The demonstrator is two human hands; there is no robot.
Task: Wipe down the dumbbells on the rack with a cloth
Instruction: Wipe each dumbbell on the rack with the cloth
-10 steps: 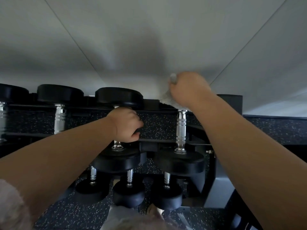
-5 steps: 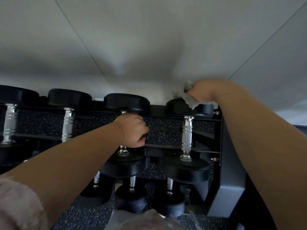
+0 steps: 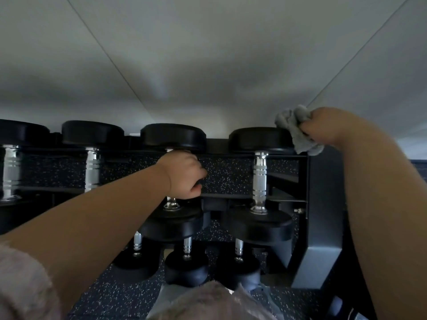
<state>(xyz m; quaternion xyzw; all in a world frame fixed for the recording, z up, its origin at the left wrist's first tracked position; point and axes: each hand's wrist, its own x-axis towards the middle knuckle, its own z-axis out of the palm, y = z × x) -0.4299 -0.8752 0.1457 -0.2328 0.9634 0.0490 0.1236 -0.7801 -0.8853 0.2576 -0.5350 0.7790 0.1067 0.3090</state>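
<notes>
The grey cloth (image 3: 299,135) is bunched up in the right hand (image 3: 323,127), fingers curled tight round it, and it hangs against the right edge of the end dumbbell (image 3: 256,139) on the top row of the rack (image 3: 323,204). The left hand (image 3: 184,174) is wrapped round the chrome handle of the next dumbbell (image 3: 173,137) over. A row of smaller dumbbells (image 3: 187,269) sits on the tier below.
</notes>
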